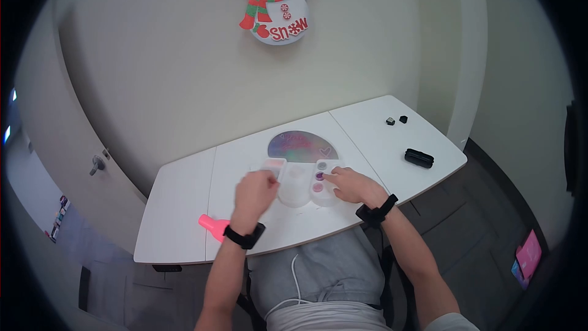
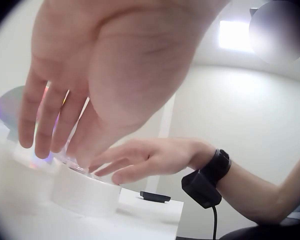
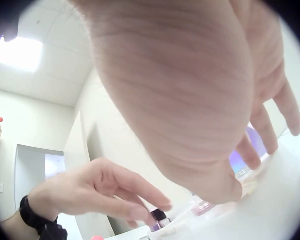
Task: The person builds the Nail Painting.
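Observation:
A white plastic case point(image 1: 295, 193) stands on the table, its right part holding a column of round pots in grey, purple and pink. My right hand point(image 1: 350, 185) reaches over that part, index fingertip right at the purple pot point(image 1: 320, 176). Its fingers show long and relaxed in the right wrist view. Over the case's left compartment point(image 1: 274, 163) hovers my left hand point(image 1: 256, 195); in the left wrist view its fingers extend downward. A small dark-capped bottle point(image 3: 160, 218) shows close by the left fingertips. Behind the case is an iridescent half-round panel point(image 1: 301, 146).
A bright pink bottle point(image 1: 213, 227) lies beside the left wrist. On the table's right are a black oblong case point(image 1: 419, 158) and two small dark blocks point(image 1: 391, 121). A snowman decoration point(image 1: 278, 6) hangs on the wall behind.

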A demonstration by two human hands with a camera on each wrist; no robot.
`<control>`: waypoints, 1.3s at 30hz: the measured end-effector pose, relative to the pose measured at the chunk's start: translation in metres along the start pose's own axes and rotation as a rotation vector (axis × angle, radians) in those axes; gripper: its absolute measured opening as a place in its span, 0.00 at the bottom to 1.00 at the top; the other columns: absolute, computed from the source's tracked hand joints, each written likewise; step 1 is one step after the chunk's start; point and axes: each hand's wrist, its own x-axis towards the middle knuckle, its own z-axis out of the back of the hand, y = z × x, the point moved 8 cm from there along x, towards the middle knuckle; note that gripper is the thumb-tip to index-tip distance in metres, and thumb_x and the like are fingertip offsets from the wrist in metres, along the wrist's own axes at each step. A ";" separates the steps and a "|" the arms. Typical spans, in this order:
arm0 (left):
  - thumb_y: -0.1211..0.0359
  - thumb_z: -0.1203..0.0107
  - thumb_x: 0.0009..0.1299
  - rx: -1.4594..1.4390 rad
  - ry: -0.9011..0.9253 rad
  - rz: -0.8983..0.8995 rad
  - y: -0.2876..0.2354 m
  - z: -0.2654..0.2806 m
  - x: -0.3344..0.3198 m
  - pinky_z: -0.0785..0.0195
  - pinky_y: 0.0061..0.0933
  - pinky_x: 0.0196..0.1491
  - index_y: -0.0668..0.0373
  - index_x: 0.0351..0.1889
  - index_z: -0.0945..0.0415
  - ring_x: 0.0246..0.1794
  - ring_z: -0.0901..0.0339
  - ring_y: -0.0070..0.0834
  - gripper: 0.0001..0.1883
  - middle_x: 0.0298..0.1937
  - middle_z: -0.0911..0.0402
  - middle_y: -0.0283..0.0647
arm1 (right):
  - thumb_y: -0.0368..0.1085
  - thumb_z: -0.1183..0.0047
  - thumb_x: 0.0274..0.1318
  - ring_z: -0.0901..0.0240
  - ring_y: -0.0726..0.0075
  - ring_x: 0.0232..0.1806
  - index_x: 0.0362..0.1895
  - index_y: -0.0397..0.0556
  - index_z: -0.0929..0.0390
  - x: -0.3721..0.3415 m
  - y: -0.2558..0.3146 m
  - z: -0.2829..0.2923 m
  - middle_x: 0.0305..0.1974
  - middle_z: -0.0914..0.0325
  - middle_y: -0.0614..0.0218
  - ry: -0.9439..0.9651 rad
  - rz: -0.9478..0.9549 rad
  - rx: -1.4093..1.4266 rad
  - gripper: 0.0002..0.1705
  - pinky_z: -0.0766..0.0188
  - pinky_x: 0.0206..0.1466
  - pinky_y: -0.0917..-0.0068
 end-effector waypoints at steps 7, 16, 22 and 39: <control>0.57 0.16 0.55 0.250 0.240 0.343 0.105 -0.007 -0.002 0.14 0.48 0.49 0.58 0.37 0.09 0.45 0.07 0.49 0.20 0.41 0.06 0.51 | 0.33 0.42 0.67 0.23 0.34 0.66 0.78 0.49 0.24 0.000 0.001 0.001 0.64 0.20 0.48 0.005 0.000 -0.012 0.34 0.24 0.72 0.48; 0.63 0.18 0.54 0.343 0.365 0.312 0.138 -0.060 0.003 0.13 0.49 0.55 0.62 0.42 0.10 0.52 0.07 0.52 0.20 0.45 0.06 0.55 | 0.30 0.50 0.71 0.25 0.34 0.72 0.75 0.35 0.26 0.001 -0.019 0.005 0.68 0.21 0.39 0.035 0.008 0.217 0.30 0.27 0.76 0.49; 0.67 0.21 0.52 0.082 0.212 0.089 0.027 -0.009 -0.004 0.15 0.41 0.47 0.59 0.39 0.09 0.41 0.08 0.43 0.16 0.39 0.06 0.45 | 0.28 0.54 0.71 0.26 0.35 0.75 0.74 0.33 0.25 -0.001 -0.032 0.014 0.71 0.23 0.36 -0.038 0.067 0.269 0.30 0.30 0.80 0.52; 0.68 0.24 0.63 -0.171 0.260 -0.188 -0.107 -0.129 0.102 0.14 0.46 0.48 0.60 0.39 0.08 0.41 0.07 0.49 0.09 0.38 0.07 0.51 | 0.35 0.46 0.73 0.23 0.35 0.72 0.74 0.34 0.24 -0.003 -0.050 0.016 0.69 0.20 0.38 -0.006 -0.088 0.145 0.29 0.28 0.78 0.52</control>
